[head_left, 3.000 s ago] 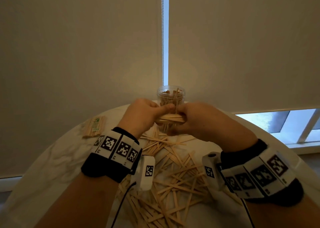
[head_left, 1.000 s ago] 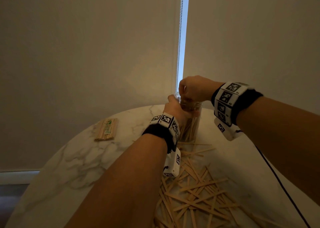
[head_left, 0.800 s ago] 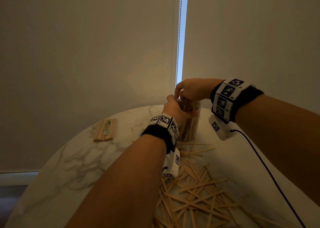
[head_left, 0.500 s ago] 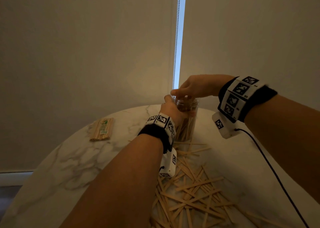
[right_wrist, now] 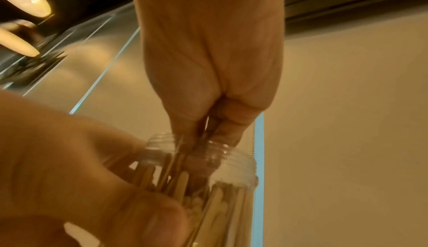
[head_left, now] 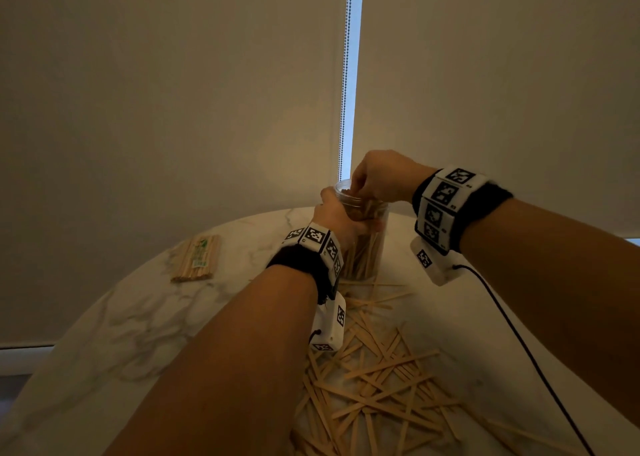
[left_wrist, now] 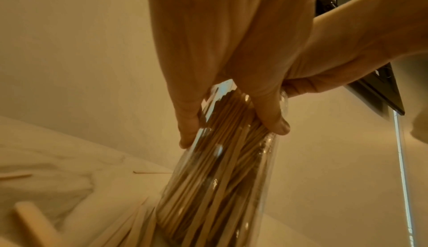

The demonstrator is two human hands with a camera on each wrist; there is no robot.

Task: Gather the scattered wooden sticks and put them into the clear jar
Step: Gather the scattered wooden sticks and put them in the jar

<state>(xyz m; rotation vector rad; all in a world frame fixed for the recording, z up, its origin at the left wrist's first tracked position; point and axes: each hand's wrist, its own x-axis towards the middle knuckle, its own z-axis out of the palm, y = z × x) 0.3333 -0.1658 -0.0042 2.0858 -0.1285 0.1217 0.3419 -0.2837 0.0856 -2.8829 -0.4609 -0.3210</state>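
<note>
The clear jar [head_left: 367, 247] stands upright at the far side of the marble table [head_left: 138, 317], packed with wooden sticks. My left hand [head_left: 343, 220] grips it round the upper wall; thumb and fingers wrap it in the left wrist view [left_wrist: 231, 132]. Over the mouth, my right hand [head_left: 363, 189] has its bunched fingertips dipped inside the threaded rim [right_wrist: 231, 155], pinching sticks [right_wrist: 178, 152] that lean among those inside. Several loose sticks [head_left: 381, 386] lie scattered on the table in front of the jar.
A banded bundle of sticks [head_left: 197, 258] lies at the far left of the table. Roller blinds hang close behind the jar, with a bead chain [head_left: 343, 109] in the gap. A black cable [head_left: 519, 344] trails from the right wrist.
Three seconds ago both hands held a bunch of sticks in front of the jar. Since then the left hand took hold of the jar and the right hand's fingers lowered into its mouth.
</note>
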